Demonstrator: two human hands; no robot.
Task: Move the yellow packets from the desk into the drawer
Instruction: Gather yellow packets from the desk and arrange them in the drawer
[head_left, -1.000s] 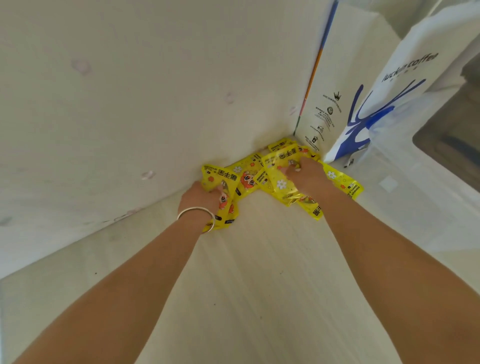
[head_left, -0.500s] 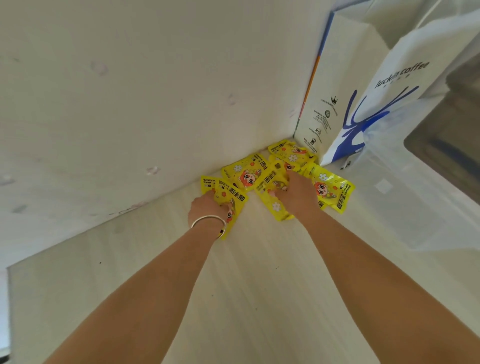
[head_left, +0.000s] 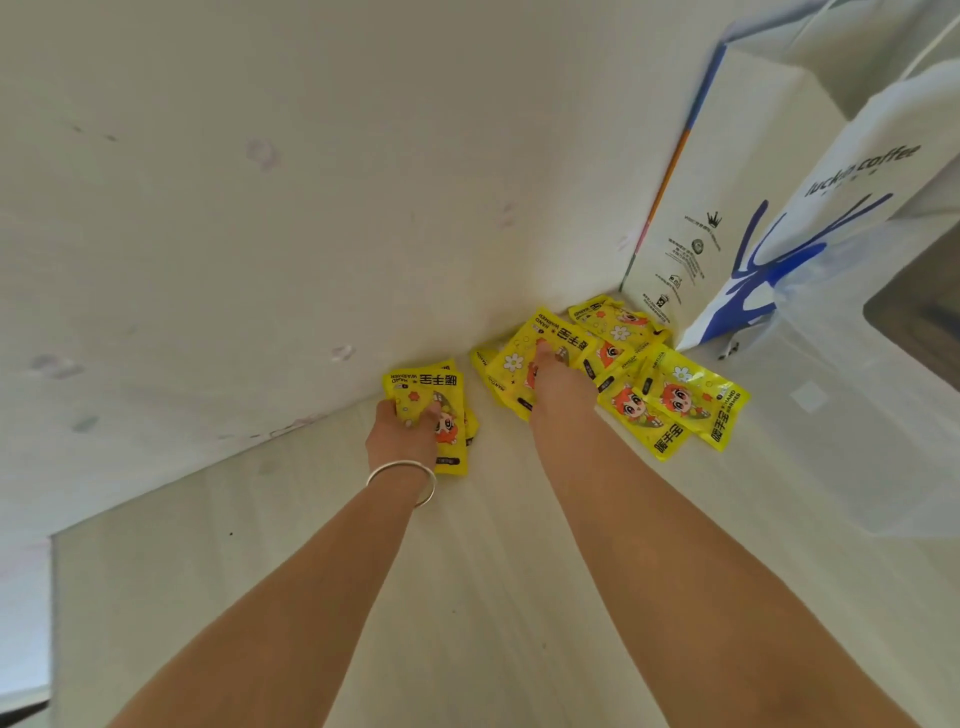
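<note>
We see a pale wood-grain desk (head_left: 467, 597) running up to the wall. Yellow packets (head_left: 670, 400) lie on it in a loose overlapping heap just left of the white coffee bag (head_left: 727, 244), which stands on the desk. A smaller stack of packets (head_left: 447, 384) lies farther left of that bag.

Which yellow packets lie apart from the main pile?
The packets gripped in the left hand, beside the wall; the rest overlap in a heap under the right hand.

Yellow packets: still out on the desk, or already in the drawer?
On the desk: yellow packets lie scattered by the wall; no drawer in view.
</note>
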